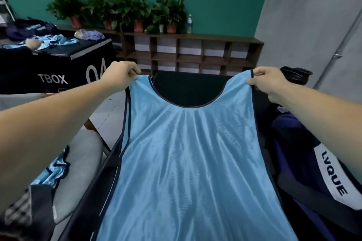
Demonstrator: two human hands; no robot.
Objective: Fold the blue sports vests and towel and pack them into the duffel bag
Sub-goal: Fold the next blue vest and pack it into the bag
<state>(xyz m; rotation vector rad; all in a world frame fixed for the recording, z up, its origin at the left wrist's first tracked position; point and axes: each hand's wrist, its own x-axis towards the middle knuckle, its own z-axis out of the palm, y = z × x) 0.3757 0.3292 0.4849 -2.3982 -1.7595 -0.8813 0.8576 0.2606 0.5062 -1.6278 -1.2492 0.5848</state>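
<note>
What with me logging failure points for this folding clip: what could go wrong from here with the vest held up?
The left hand and right hand each pinch only a shoulder strap of the shiny blue vest, so it may slip free. Its fabric hangs rippled, and its two layers look offset along one side edge, so a fold could come out crooked.

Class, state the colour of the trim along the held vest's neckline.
Dark navy trim on the light blue vest; head view.

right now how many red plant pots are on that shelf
4, all in a row atop the wooden shelf: leftmost pot, second pot, third pot, rightmost pot near the bottle. Leaves may hide more.
</note>
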